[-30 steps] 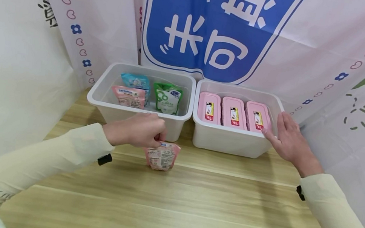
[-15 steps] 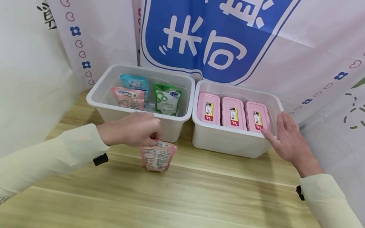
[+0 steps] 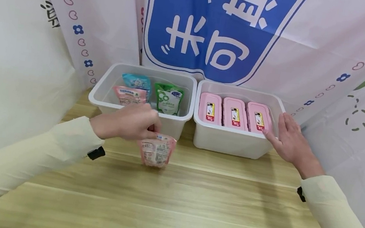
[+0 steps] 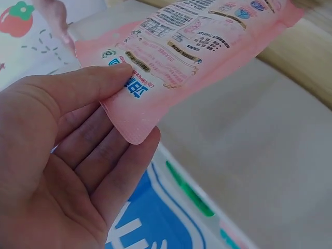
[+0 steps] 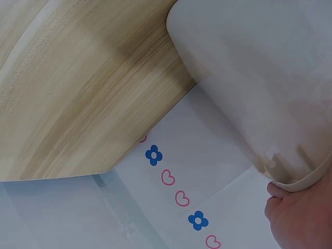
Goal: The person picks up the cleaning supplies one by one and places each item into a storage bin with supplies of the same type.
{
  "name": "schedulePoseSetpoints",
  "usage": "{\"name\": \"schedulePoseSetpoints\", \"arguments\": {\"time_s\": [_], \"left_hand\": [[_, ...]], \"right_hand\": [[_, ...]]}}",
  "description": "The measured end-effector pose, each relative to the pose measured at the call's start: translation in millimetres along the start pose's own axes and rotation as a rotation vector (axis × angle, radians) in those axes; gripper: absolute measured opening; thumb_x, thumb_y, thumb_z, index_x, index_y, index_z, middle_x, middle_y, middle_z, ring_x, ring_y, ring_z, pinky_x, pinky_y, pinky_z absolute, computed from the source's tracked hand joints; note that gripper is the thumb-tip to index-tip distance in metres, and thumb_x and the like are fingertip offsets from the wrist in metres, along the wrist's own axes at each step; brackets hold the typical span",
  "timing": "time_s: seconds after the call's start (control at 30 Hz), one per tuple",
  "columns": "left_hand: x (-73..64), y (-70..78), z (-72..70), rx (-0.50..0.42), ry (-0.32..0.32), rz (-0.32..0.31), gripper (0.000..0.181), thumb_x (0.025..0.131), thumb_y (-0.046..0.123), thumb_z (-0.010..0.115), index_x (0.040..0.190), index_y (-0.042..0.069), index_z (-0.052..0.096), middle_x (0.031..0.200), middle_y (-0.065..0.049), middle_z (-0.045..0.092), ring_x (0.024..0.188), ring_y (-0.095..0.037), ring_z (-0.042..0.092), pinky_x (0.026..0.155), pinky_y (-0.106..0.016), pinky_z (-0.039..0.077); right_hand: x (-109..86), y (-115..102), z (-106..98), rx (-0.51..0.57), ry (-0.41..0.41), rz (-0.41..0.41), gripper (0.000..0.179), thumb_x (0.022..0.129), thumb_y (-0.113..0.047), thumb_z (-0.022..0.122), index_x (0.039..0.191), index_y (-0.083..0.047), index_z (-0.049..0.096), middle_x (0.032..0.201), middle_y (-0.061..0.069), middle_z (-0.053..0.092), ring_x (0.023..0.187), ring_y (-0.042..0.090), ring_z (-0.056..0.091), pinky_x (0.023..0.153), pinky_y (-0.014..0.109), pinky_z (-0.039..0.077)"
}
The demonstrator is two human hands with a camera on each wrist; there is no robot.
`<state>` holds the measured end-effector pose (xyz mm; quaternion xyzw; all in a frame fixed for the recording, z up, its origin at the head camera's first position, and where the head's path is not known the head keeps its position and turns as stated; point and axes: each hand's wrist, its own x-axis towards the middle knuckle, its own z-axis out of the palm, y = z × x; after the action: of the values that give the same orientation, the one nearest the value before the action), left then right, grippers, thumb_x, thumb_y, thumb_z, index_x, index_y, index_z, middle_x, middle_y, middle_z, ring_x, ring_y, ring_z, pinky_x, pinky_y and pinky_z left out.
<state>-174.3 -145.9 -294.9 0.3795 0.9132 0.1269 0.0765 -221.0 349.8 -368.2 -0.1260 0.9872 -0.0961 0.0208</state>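
Observation:
My left hand (image 3: 128,121) pinches the top edge of a pink detergent pouch (image 3: 157,152) between thumb and fingers. It hangs upright in front of the left white bin (image 3: 175,126), at or just above the tabletop. Up close in the left wrist view, the thumb presses on the printed face of the pouch (image 4: 181,46). Inside the left bin stand another pink pouch (image 3: 131,95), a blue pouch (image 3: 138,81) and a green pouch (image 3: 168,99). My right hand (image 3: 290,138) rests on the front right corner of the right white bin (image 3: 230,142), fingers extended along its rim.
Three pink lidded boxes (image 3: 235,114) stand side by side in the right bin. Both bins sit next to each other at the back of the wooden table (image 3: 192,202). Printed cloth (image 3: 278,57) hangs behind them and at both sides.
My left hand has moved a little left with the pink pouch, then slightly up. My right hand stays on the right bin's corner.

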Motion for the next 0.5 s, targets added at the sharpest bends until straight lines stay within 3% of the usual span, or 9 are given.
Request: {"name": "schedulePoseSetpoints", "arguments": {"time_s": [0.3,0.5], "left_hand": [[-5.3,5.6,-24.7,0.011,0.059,-0.006,0.007,0.091,0.010,0.080,0.086,0.013,0.084,0.075,0.005,0.077,0.063,-0.004,0.065,0.061,-0.026,0.057],[-6.5,11.2,-41.9,0.043,0.055,-0.022,0.008,0.093,0.010,0.078,0.088,0.012,0.084,0.078,0.003,0.078,0.067,-0.005,0.069,0.065,-0.028,0.061]], "right_hand": [[2.2,1,0,-0.020,0.010,-0.006,0.098,0.109,-0.063,0.030,0.165,0.006,-0.011,0.174,0.033,-0.008,0.163,0.050,-0.004,0.131,0.067,0.004],[2.7,0,0,-0.023,0.003,-0.002,0.097,0.109,-0.062,0.030,0.165,0.007,-0.009,0.174,0.033,-0.008,0.163,0.050,-0.004,0.131,0.067,0.004]]}}
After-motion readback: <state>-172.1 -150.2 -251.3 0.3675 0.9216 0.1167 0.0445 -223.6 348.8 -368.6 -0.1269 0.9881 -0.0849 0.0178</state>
